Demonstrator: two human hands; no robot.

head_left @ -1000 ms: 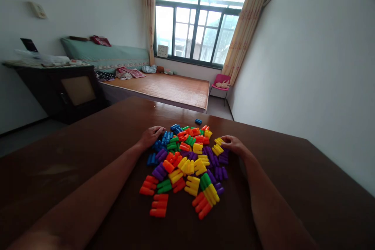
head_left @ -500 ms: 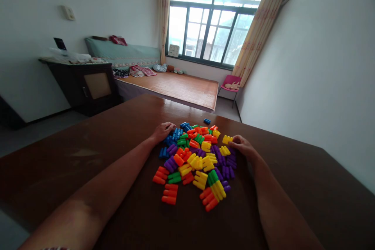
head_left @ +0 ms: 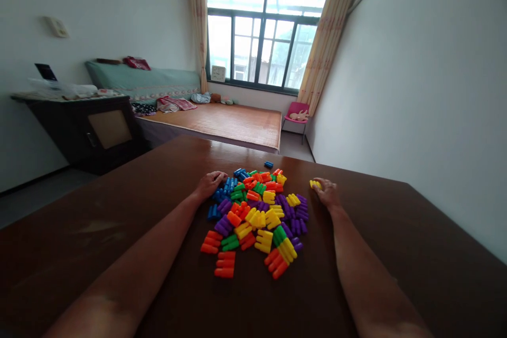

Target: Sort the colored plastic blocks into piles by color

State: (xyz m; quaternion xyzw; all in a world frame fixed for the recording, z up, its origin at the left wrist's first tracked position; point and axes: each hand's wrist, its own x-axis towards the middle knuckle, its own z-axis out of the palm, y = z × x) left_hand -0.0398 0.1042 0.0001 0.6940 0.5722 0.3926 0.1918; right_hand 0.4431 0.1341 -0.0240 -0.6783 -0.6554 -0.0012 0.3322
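Note:
A heap of plastic building blocks in yellow, orange, green, purple and blue lies on the brown table [head_left: 99, 211]. My right hand [head_left: 328, 192] pinches a yellow block [head_left: 315, 184] just right of the heap. At the heap's left edge, my left hand [head_left: 209, 185] rests on the table with its fingers loosely extended beside the blue blocks [head_left: 229, 186]; I see nothing held in it. Nearer to me, a green block, a yellow block [head_left: 288, 250] and an orange block [head_left: 276, 264] sit joined in a row. An orange block [head_left: 225, 265] lies apart at the front.
One blue block [head_left: 268, 164] lies beyond the heap near the table's far edge. Past the table stand a bed [head_left: 237, 121], a dark cabinet [head_left: 75, 127] and a pink chair [head_left: 295, 111] with a doll on it. A white wall rises at the right.
My right hand has moved away from the heap to the right with the yellow block. The left hand stays by the blue blocks. The whole view has shifted slightly.

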